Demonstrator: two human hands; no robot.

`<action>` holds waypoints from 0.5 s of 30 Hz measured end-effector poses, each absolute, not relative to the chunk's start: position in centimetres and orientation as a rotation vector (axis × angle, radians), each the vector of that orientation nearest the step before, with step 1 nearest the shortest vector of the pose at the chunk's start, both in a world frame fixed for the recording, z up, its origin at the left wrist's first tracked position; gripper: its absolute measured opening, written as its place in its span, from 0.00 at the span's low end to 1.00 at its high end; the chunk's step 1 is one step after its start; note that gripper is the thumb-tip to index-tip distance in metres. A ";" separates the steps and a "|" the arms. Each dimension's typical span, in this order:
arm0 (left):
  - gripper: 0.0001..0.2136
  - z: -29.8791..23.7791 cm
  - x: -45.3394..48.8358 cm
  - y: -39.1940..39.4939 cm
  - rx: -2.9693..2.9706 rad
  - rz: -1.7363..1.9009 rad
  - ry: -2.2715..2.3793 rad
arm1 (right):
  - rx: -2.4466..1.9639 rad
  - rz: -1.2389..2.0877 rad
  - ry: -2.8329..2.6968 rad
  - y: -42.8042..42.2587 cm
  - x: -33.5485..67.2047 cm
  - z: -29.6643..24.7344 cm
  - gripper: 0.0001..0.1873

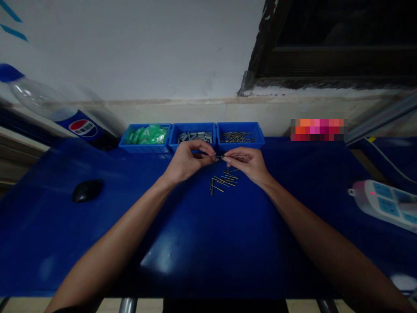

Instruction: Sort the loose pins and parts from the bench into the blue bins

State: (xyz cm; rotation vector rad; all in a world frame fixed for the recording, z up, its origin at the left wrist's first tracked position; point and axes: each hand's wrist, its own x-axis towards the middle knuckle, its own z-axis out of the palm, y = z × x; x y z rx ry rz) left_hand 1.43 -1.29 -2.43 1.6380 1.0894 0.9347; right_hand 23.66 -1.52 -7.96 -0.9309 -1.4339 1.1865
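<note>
My left hand (188, 160) and my right hand (249, 161) meet above the table in front of the blue bins, each with thumb and fingers pinched. A thin dark metal rod (220, 157) spans the small gap between their fingertips. Its exact kind is too small to make out. Under my right hand lies a loose group of thin brass-coloured rods (224, 180), perhaps small drill bits. Behind the hands, the right bin (241, 143) holds many similar thin rods (237, 137). Small grey pieces (195, 137) fill the middle bin (210, 127), partly hidden by my left hand.
Green plastic packets (150, 134) fill the left bin (145, 149). A cola bottle (61, 106) leans at the far left, with a black mouse (86, 191) nearer. A white power strip (386, 202) lies at the right of the blue table (208, 243). A wall (156, 52) stands behind.
</note>
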 end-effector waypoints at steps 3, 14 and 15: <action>0.07 -2.7 1.4 -1.3 1.722 0.898 1.117 | -0.936 1.179 -1.435 -1.5 23.6 -8.0 0.12; 0.19 -2.4 1.9 -2.3 2.549 0.505 0.733 | -1.018 0.943 -1.283 -1.6 23.4 -7.7 0.19; 0.21 -2.4 2.1 -2.5 2.582 0.458 0.645 | -1.016 0.939 -1.293 -1.6 23.5 -7.8 0.19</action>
